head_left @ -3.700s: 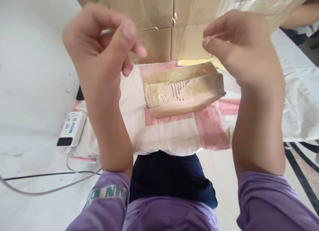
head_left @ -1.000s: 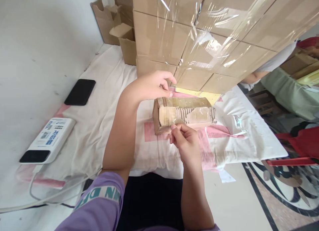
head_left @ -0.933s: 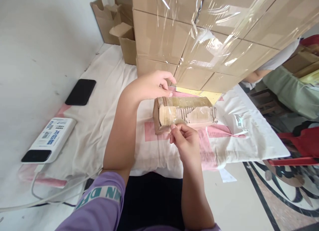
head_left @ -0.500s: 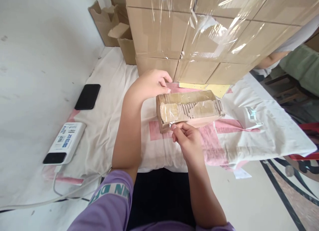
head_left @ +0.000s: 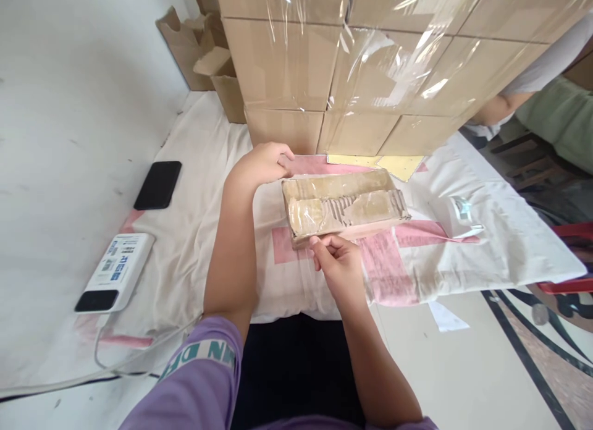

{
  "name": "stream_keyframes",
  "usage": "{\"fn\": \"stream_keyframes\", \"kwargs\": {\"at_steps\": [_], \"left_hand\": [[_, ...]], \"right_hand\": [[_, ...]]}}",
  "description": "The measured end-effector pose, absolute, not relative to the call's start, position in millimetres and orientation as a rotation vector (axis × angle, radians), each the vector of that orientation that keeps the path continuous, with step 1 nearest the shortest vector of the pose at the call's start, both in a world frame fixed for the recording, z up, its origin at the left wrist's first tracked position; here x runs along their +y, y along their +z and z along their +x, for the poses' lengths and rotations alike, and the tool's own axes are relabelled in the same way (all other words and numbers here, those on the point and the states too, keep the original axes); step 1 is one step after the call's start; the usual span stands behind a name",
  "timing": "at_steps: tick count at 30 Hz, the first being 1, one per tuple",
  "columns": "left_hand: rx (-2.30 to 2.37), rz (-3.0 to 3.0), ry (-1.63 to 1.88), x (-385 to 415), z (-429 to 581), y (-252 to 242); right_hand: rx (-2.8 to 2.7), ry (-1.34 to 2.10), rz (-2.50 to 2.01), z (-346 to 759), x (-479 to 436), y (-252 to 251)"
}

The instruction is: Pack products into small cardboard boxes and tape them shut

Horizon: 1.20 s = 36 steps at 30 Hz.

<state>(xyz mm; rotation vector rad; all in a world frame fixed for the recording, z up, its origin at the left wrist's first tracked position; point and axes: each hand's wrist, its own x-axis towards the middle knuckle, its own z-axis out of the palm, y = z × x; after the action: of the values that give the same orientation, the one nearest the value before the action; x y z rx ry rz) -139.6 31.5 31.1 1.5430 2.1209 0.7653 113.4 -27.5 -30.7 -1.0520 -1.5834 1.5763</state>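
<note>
A small worn cardboard box [head_left: 343, 204], wrapped in clear tape with torn corrugation showing, lies on a white and pink cloth [head_left: 324, 263]. My left hand [head_left: 264, 163] rests curled at the box's far left corner, fingers closed against it. My right hand [head_left: 336, 266] sits at the near lower edge of the box, thumb and fingers pinched together on something thin that I cannot make out, perhaps clear tape.
A tall stack of cardboard cartons [head_left: 370, 59] in plastic film stands right behind the box. A black phone [head_left: 158, 184] and a white power bank [head_left: 115, 271] with a cable lie at left. Another person [head_left: 542, 96] sits at the far right.
My hands came down from in front of my face to the box. Over the last second my right hand stayed pinched at the near edge and my left hand slid slightly left.
</note>
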Motion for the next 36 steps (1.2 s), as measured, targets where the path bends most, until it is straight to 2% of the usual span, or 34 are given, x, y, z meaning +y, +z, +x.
{"fn": "stream_keyframes", "kwargs": {"at_steps": [7,12,17,23,29,36], "left_hand": [[1.982,1.683,0.927,14.9,-119.5,63.0],[1.865,1.828,0.648,-17.5,-96.6,93.8],[1.936,1.887,0.567,-34.6,-83.5,99.2],[2.114,1.821,0.466,-33.0,-72.8,99.3],[2.13,1.862,0.47,-52.3,-46.6,68.0],[2.225,2.044,0.634,-80.7,-48.4,0.7]], "right_hand": [[-1.707,1.492,-1.146,102.6,-22.4,-82.3],[-1.758,1.458,-1.131,125.1,-9.4,-64.7],[-1.465,1.126,-1.048,163.0,8.1,-41.6],[-1.224,0.656,-0.935,174.2,29.8,-49.4],[-1.575,1.0,-0.983,180.3,43.2,-70.7],[-1.817,0.953,-1.029,203.3,41.7,-70.4]]}}
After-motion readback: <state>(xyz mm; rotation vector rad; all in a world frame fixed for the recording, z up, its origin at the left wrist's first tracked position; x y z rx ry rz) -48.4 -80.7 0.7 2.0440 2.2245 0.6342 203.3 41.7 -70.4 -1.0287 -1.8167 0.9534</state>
